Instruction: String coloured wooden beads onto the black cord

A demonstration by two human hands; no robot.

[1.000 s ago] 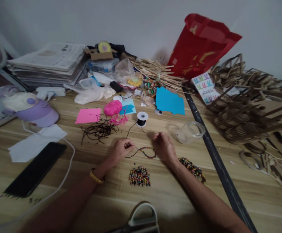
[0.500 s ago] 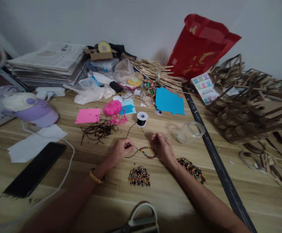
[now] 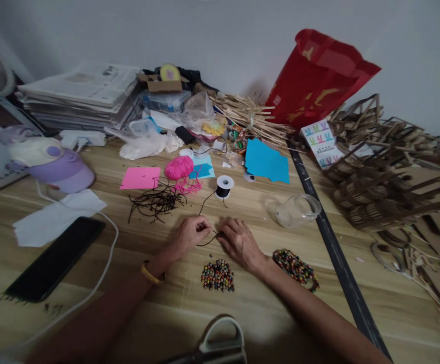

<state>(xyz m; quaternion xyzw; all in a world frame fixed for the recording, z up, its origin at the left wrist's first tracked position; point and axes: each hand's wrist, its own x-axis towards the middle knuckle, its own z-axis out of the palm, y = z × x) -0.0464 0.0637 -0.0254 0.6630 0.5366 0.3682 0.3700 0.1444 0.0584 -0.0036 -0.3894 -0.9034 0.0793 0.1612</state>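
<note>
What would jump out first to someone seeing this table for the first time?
Probably the red bag standing against the wall at the far right, the brightest thing in view. Next, at the centre, the left hand and the right hand meet over a thin black cord, with a small heap of coloured beads just in front of them. A pink ball of yarn lies beyond the hands.

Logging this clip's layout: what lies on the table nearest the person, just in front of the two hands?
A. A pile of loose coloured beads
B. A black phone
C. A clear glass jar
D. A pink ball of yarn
A: the pile of loose coloured beads sits just nearer the camera than the left hand and right hand, between the two wrists.
</note>
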